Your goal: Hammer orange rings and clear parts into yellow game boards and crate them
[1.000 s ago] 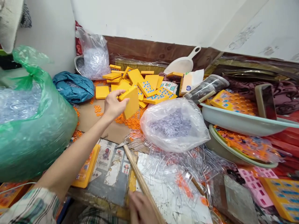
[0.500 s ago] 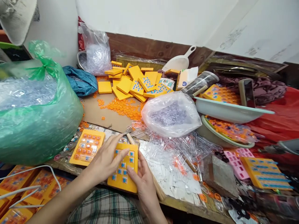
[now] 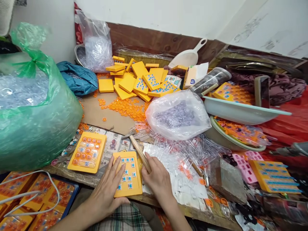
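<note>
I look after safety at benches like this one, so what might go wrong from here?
The left hand lies on the yellow board, close to the hammer in the right hand; a stray swing might hit its fingers.

The board sits near the front edge of the bench, so a knock could tip it off.

Loose clear loops lie near the hammer, which might scatter them.

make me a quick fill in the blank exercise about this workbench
1. The left hand lies on a flat yellow plastic panel with small square inserts coloured ____.
2. The right hand grips a metal-headed hammer by its wooden ____.
3. The large translucent plastic bag at the far left is ____.
4. The small plastic rings scattered on brown cardboard are ____.

Missing words: blue; handle; green; orange
</note>
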`<control>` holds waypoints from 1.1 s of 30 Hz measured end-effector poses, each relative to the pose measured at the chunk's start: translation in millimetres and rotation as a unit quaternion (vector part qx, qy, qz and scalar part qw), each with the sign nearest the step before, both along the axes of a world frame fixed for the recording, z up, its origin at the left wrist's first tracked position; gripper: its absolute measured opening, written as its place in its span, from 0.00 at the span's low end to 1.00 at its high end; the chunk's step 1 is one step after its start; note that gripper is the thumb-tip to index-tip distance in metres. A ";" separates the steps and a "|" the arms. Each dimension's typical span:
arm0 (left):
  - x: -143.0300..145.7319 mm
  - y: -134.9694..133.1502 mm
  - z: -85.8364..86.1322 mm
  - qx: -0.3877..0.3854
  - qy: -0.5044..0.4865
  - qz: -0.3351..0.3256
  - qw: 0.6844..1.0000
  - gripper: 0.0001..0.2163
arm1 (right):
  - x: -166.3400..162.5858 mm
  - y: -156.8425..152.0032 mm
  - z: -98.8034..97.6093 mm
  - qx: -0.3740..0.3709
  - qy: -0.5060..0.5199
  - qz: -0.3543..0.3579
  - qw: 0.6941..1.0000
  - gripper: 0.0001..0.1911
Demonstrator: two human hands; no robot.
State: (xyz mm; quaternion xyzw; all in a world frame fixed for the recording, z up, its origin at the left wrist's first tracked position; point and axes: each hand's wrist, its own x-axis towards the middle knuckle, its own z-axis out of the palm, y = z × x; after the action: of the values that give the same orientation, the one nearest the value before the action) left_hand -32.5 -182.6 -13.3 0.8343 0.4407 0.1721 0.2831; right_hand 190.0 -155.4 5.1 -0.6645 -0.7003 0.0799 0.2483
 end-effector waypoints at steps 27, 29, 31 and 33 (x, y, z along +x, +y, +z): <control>81.8 203.9 45.3 -0.012 0.134 0.010 0.991 0.10 | 21.2 -63.5 32.4 -0.138 0.425 -0.267 0.854 0.24; 79.8 203.1 42.8 -0.007 0.141 0.015 0.990 0.10 | 19.5 -64.6 32.1 -0.139 0.414 -0.264 0.860 0.23; 79.3 201.2 40.9 0.001 0.149 0.019 0.989 0.10 | 18.9 -64.8 31.8 -0.130 0.391 -0.257 0.874 0.21; 79.2 197.3 40.4 0.010 0.155 0.018 0.988 0.11 | 20.2 -65.3 30.0 -0.112 0.356 -0.249 0.894 0.19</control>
State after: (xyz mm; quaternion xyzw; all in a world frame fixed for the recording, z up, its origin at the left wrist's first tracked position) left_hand 46.7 14.7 27.1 0.8457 0.4922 0.0504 0.1999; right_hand 210.1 -220.7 35.1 -0.7674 -0.3632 0.3244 0.4170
